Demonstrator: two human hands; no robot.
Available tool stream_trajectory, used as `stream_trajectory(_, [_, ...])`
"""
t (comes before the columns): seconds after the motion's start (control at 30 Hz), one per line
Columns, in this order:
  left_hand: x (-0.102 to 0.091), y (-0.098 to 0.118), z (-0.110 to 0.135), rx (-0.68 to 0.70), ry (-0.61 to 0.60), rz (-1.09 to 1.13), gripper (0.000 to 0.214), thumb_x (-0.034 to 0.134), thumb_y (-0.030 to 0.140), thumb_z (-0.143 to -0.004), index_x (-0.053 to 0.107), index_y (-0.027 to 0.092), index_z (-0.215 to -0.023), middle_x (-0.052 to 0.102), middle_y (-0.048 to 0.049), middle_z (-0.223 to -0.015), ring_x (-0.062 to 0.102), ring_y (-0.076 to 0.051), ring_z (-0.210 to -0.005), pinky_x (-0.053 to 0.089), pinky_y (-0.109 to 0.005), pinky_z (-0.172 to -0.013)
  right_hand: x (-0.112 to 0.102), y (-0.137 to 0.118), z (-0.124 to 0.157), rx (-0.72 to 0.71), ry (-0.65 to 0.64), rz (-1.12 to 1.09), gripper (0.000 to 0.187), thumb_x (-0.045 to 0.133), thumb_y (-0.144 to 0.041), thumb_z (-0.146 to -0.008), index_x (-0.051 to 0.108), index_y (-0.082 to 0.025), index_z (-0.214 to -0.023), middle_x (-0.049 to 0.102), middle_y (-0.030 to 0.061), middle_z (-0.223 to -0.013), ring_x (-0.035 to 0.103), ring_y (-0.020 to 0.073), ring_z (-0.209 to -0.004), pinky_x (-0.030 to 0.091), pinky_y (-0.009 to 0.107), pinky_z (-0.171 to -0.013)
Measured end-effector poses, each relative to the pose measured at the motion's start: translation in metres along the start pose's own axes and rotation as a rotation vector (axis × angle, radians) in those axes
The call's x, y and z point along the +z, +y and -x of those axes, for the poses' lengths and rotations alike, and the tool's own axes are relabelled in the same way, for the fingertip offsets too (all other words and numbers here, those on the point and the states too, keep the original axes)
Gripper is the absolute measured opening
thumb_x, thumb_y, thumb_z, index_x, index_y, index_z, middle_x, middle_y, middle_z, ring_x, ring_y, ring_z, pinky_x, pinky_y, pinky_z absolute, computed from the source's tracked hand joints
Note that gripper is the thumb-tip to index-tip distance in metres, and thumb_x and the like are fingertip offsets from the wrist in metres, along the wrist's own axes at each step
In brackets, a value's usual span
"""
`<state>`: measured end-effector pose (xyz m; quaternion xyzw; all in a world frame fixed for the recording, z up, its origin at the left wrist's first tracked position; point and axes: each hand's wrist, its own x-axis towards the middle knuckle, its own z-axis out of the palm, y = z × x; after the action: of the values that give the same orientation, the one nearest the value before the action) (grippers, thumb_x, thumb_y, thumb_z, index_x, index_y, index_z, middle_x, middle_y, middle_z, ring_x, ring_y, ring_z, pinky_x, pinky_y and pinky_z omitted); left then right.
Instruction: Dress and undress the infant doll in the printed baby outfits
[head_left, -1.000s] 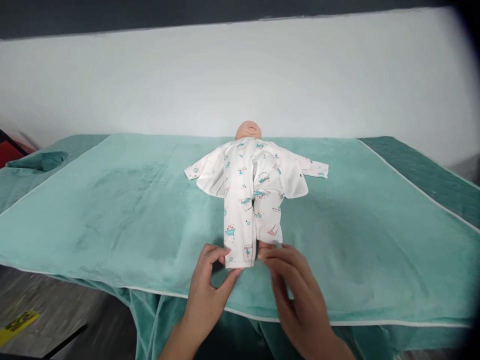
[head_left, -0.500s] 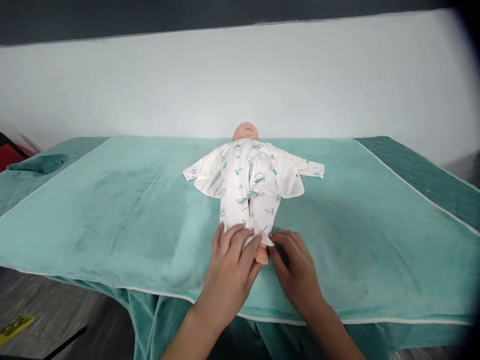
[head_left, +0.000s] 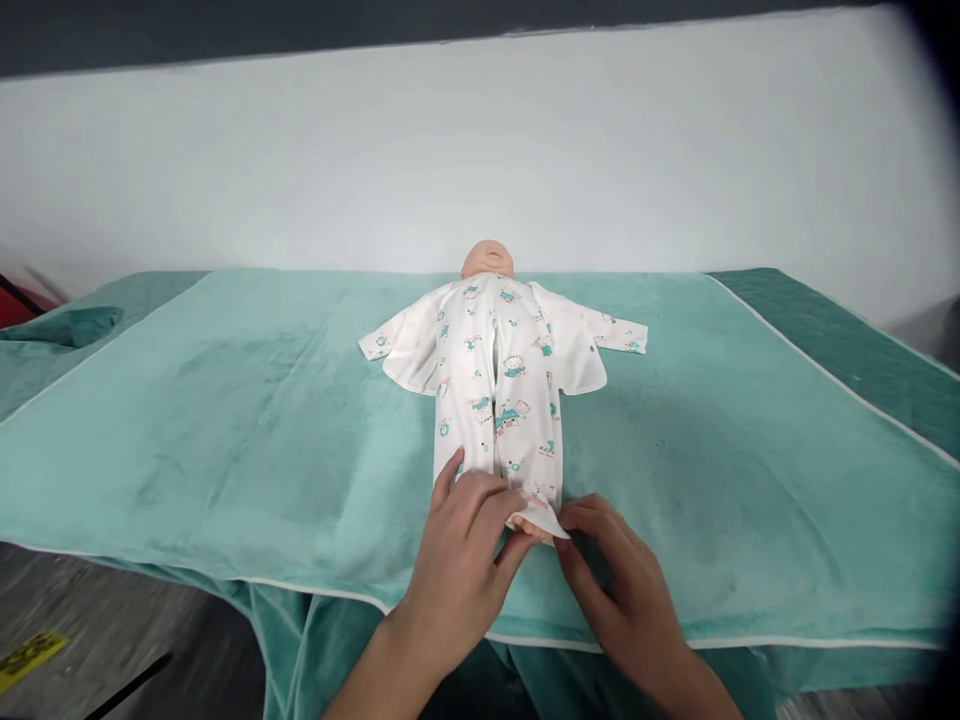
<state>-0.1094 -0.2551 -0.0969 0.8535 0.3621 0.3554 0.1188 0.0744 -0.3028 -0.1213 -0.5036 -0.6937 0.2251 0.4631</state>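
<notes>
A baby doll (head_left: 487, 259) lies on its back, head toward the wall, dressed in white printed baby clothes (head_left: 499, 380) with the sleeves spread out to both sides. At the near end, my left hand (head_left: 465, 560) pinches the hem of one trouser leg between thumb and fingers. My right hand (head_left: 619, 575) grips the outer corner of the same hem, stretching it sideways. Inside the leg opening, part of the doll's foot (head_left: 529, 528) shows. The other leg's cuff is hidden behind my left hand.
The doll lies on a green padded cover (head_left: 712, 480) with white piping, which hangs over the near edge. A white wall (head_left: 480, 150) rises behind. On the floor at lower left are a yellow label (head_left: 31, 658) and a dark rod (head_left: 129, 686).
Both hands have drawn the trouser hem toward me and slightly to the right. The leg now lies straighter, and the cloth covers most of the foot that was showing.
</notes>
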Motion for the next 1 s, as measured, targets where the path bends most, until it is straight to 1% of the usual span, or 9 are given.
stream_trajectory(0.17, [-0.005, 0.0, 0.003, -0.02, 0.011, 0.106, 0.023, 0.058, 0.006, -0.088, 0.054, 0.022, -0.104, 0.064, 0.0012, -0.088, 0.062, -0.013, -0.085, 0.032, -0.05, -0.117, -0.005, -0.009, -0.004, -0.053, -0.002, -0.005, 0.018, 0.05, -0.011, -0.092, 0.053, -0.025, -0.104, 0.058, 0.0043, -0.094, 0.059, 0.0187, -0.084, 0.051, 0.03, -0.069])
stream_trajectory(0.3, [-0.01, 0.002, 0.011, -0.011, -0.013, 0.194, 0.023, 0.056, 0.003, -0.087, 0.056, 0.024, -0.099, 0.062, 0.0018, -0.085, 0.061, -0.013, -0.081, 0.036, -0.05, -0.115, -0.005, 0.0, -0.003, -0.058, -0.131, 0.039, 0.016, 0.052, -0.013, -0.093, 0.053, -0.024, -0.104, 0.06, 0.0055, -0.097, 0.06, 0.0194, -0.087, 0.052, 0.032, -0.072])
stream_trajectory(0.4, [-0.015, -0.006, 0.018, -0.047, 0.086, 0.25, 0.021, 0.056, 0.005, -0.088, 0.057, 0.023, -0.099, 0.062, -0.0013, -0.089, 0.062, -0.016, -0.089, 0.047, -0.045, -0.105, -0.011, 0.006, -0.003, -0.038, -0.215, 0.018, 0.012, 0.051, -0.015, -0.095, 0.055, -0.024, -0.102, 0.061, 0.005, -0.098, 0.061, 0.0185, -0.089, 0.052, 0.031, -0.076])
stream_trajectory(0.5, [-0.017, -0.03, 0.015, -0.199, 0.245, 0.171, 0.019, 0.054, 0.01, -0.091, 0.059, 0.023, -0.104, 0.063, -0.005, -0.101, 0.061, -0.019, -0.1, 0.052, -0.038, -0.092, -0.02, 0.016, -0.012, -0.005, -0.148, 0.052, 0.009, 0.049, -0.017, -0.097, 0.056, -0.024, -0.094, 0.06, 0.0033, -0.092, 0.06, 0.017, -0.083, 0.05, 0.029, -0.071])
stream_trajectory(0.6, [-0.016, -0.066, -0.002, -0.263, 0.232, -0.089, 0.024, 0.052, 0.013, -0.092, 0.06, 0.022, -0.113, 0.063, -0.007, -0.111, 0.058, -0.022, -0.107, 0.051, -0.041, -0.094, -0.025, 0.034, -0.037, -0.003, 0.039, 0.285, 0.008, 0.052, -0.017, -0.096, 0.058, -0.022, -0.099, 0.062, 0.0055, -0.097, 0.059, 0.0205, -0.091, 0.049, 0.033, -0.079])
stream_trajectory(0.67, [-0.013, -0.09, -0.017, -0.229, 0.159, -0.221, 0.03, 0.05, 0.01, -0.091, 0.06, 0.02, -0.117, 0.062, -0.0095, -0.117, 0.054, -0.026, -0.114, 0.049, -0.045, -0.099, -0.024, 0.047, -0.061, -0.038, 0.09, 0.474, 0.02, 0.053, -0.015, -0.093, 0.058, -0.02, -0.112, 0.063, 0.0096, -0.112, 0.056, 0.0264, -0.107, 0.047, 0.04, -0.091])
stream_trajectory(0.77, [-0.008, -0.117, -0.04, -0.158, 0.044, -0.367, 0.031, 0.05, 0.014, -0.092, 0.061, 0.017, -0.12, 0.061, -0.0127, -0.125, 0.044, -0.032, -0.131, 0.044, -0.05, -0.107, -0.019, 0.062, -0.1, -0.094, 0.048, 0.681, 0.032, 0.054, -0.013, -0.091, 0.058, -0.017, -0.122, 0.06, 0.0132, -0.126, 0.049, 0.0321, -0.119, 0.043, 0.046, -0.099])
stream_trajectory(0.87, [-0.003, -0.133, -0.06, -0.058, -0.013, -0.435, 0.03, 0.048, 0.015, -0.092, 0.062, 0.016, -0.119, 0.062, -0.0148, -0.125, 0.044, -0.032, -0.132, 0.041, -0.051, -0.11, -0.011, 0.069, -0.128, -0.14, -0.03, 0.763, 0.027, 0.051, -0.014, -0.092, 0.061, -0.018, -0.117, 0.062, 0.0133, -0.125, 0.05, 0.0322, -0.119, 0.042, 0.046, -0.099])
stream_trajectory(1.0, [-0.001, -0.143, -0.074, 0.04, -0.008, -0.419, 0.029, 0.051, 0.018, -0.091, 0.061, 0.016, -0.119, 0.063, -0.0143, -0.118, 0.053, -0.03, -0.121, 0.037, -0.052, -0.112, -0.006, 0.072, -0.136, -0.127, -0.026, 0.713, 0.021, 0.049, -0.018, -0.094, 0.06, -0.017, -0.112, 0.065, 0.0132, -0.114, 0.056, 0.0293, -0.109, 0.043, 0.042, -0.093])
